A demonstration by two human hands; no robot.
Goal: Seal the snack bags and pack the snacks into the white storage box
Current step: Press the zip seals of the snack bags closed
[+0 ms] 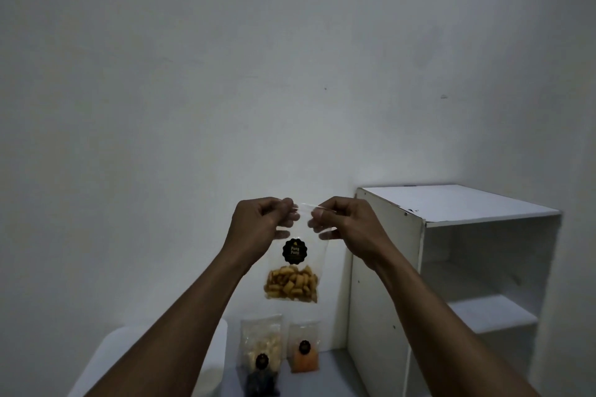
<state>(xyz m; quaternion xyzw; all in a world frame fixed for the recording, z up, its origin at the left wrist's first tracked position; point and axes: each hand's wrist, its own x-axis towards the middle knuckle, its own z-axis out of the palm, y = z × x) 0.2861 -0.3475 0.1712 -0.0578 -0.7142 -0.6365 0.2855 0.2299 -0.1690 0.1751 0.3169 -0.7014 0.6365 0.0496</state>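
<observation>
I hold a clear bag of yellow snacks (292,282) in the air, left of the white shelf (383,267). My left hand (258,224) and right hand (350,222) each pinch its top edge. A pale snack bag (261,342) and an orange snack bag (303,351) stand lower, left of the shelf

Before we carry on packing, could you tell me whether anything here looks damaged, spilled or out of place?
Nothing is spilled. The bag hangs upright, pinched between the left hand and right hand, its snacks settled at the bottom. Only the white shelf shows small dark chips along its top edge.
</observation>
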